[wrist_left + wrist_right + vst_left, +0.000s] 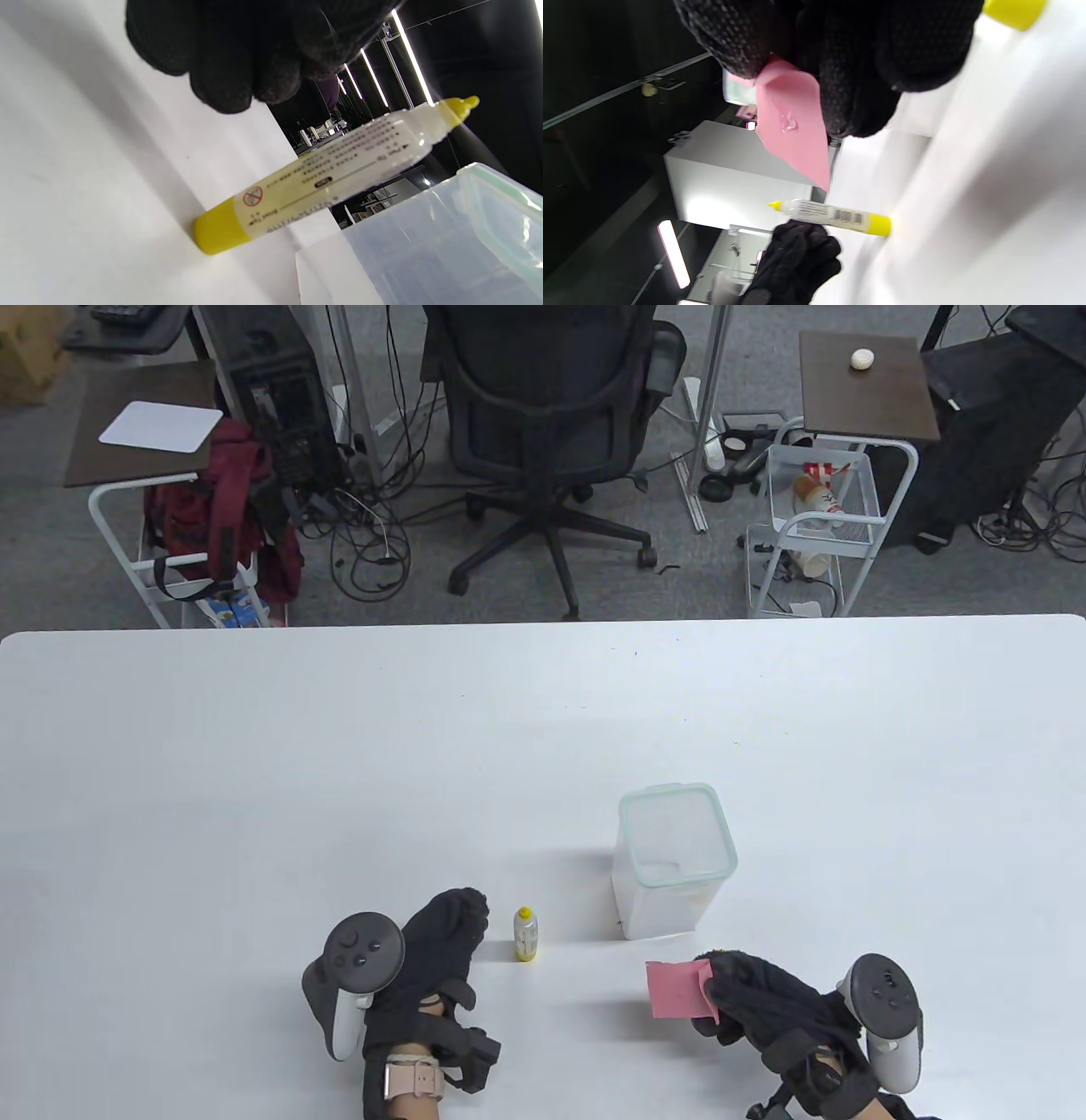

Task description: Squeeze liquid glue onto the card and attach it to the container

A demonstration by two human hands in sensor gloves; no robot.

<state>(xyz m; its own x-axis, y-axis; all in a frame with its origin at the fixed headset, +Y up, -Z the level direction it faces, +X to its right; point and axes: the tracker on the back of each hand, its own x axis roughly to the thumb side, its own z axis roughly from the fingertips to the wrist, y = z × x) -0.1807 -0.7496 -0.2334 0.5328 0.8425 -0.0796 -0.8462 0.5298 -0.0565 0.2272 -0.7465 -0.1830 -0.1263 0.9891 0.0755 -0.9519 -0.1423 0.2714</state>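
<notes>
Pink card (674, 989) – glue-dotted, seemingly – pinched by right hand (768, 1003).

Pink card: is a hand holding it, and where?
Yes. The right hand pinches the pink card by its right edge. The left hand holds nothing.

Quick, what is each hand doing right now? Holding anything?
Left hand: holds nothing; it sits beside the upright glue bottle, not touching it.
Right hand: pinches the pink card, which has a glue drop on it.
</notes>
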